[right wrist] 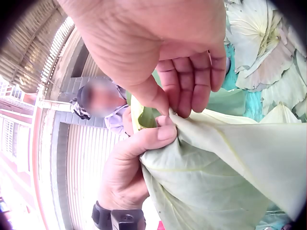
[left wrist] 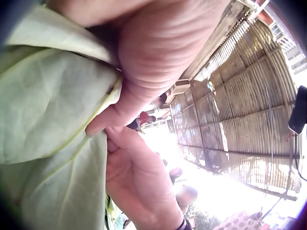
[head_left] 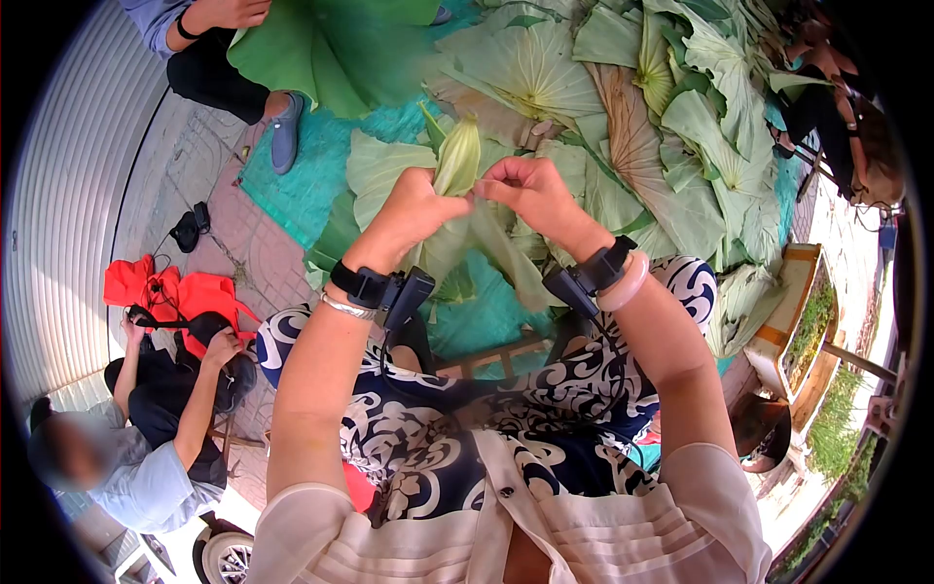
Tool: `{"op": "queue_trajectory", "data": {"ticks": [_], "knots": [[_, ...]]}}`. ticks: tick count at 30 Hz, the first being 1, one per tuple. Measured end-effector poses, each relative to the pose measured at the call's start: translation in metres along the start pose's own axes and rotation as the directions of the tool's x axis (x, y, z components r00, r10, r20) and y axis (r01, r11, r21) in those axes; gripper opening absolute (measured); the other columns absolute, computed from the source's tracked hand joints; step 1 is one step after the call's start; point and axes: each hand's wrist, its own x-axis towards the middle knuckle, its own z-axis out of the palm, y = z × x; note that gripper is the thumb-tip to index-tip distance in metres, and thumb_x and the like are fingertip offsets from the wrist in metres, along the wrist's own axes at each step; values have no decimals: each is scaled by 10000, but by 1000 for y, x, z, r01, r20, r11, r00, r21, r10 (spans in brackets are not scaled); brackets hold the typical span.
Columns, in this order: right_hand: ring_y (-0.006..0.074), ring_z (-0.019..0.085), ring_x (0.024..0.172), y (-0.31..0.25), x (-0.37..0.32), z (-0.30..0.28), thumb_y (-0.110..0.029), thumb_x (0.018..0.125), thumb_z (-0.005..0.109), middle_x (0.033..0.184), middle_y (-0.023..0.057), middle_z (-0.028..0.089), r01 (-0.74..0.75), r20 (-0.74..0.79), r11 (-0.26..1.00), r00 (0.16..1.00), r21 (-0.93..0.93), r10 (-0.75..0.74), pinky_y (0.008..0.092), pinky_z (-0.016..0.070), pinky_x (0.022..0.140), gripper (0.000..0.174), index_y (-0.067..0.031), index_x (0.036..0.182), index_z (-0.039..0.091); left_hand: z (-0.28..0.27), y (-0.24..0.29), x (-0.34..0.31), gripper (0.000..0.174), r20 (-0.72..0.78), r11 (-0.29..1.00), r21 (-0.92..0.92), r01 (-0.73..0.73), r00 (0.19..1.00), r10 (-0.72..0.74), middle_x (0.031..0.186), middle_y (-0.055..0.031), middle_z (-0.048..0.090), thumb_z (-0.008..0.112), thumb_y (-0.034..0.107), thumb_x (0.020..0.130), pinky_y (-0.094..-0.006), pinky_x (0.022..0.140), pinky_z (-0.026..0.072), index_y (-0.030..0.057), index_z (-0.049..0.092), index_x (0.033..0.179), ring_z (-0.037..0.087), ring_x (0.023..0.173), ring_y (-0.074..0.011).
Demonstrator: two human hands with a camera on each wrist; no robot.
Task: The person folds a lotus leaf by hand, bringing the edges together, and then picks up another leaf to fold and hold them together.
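Both hands meet in front of the body on a folded pale green lotus leaf, its gathered, ribbed tip pointing away. My left hand grips the gathered part; in the right wrist view its thumb presses on the fold. Close beside it, my right hand pinches an edge of the leaf between thumb and fingertips, the other fingers loosely curled. Loose leaf hangs below the hands toward the lap. The left wrist view shows overlapping leaf layers with a pale vein along the fold.
Many flattened lotus leaves lie on a turquoise sheet ahead and to the right. A person at upper left holds a large green leaf. Another sits at lower left by a red bag. A planter box stands at right.
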Motion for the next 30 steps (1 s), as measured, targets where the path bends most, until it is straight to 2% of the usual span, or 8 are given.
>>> {"op": "queue_trajectory", "data": {"ticks": [4,7,13,16,20,23,26,30], "knots": [[82,602,765,0,0,0,-160,879,740,819,39,715,-4,-1,1000,1000,11,4,267,499,700,210,45,919,720,-1,-1,1,250,20,1000,1,7,1000,-7,858,-24,675,730,156,789,-288,705,470,-19,704,965,589,765,-111],[82,597,759,-1,0,-1,-166,878,740,813,36,710,-2,-3,1000,1000,-3,2,266,495,693,213,43,918,721,-2,4,-1,249,50,998,39,49,997,-51,957,-32,708,688,79,802,-274,804,491,-3,708,1037,641,872,-125],[82,592,754,1,0,0,-172,881,737,809,33,708,-5,-3,1000,1000,5,5,267,489,686,213,37,921,725,-2,6,-2,240,46,994,74,77,996,-81,949,-27,704,679,83,806,-272,797,484,4,710,1030,632,861,-120],[87,595,770,6,2,0,-190,885,738,825,28,709,-35,-4,997,999,72,36,266,483,702,218,24,928,732,0,5,-3,257,11,999,29,35,999,-35,858,-25,676,718,156,799,-289,709,473,-21,708,985,588,770,-111],[94,601,801,2,1,0,-224,892,745,853,20,709,-110,-15,975,993,195,115,258,471,734,229,-1,942,743,1,6,-3,247,-7,999,-40,29,1000,-30,859,-21,672,714,163,816,-287,701,474,-21,704,980,585,766,-106],[94,601,806,5,2,-2,-237,894,752,860,22,708,-136,-7,968,990,209,141,253,467,746,238,-7,952,745,0,3,-2,246,-4,998,-55,12,1000,-12,869,-21,673,712,165,822,-289,701,476,-19,701,986,587,766,-105],[80,601,842,1,2,-3,-197,910,744,897,9,702,-156,12,966,988,206,156,252,463,806,205,-2,970,725,0,4,-3,248,2,999,-46,23,1000,-23,878,-22,674,711,162,821,-289,707,477,-14,699,995,590,774,-106],[81,601,842,-3,0,-3,-189,908,745,898,7,702,-137,6,968,990,209,138,252,462,804,198,-2,972,725,0,6,-4,255,23,1000,-14,15,1000,-15,889,-23,675,716,162,811,-286,726,476,-9,700,1000,592,792,-108]]}}
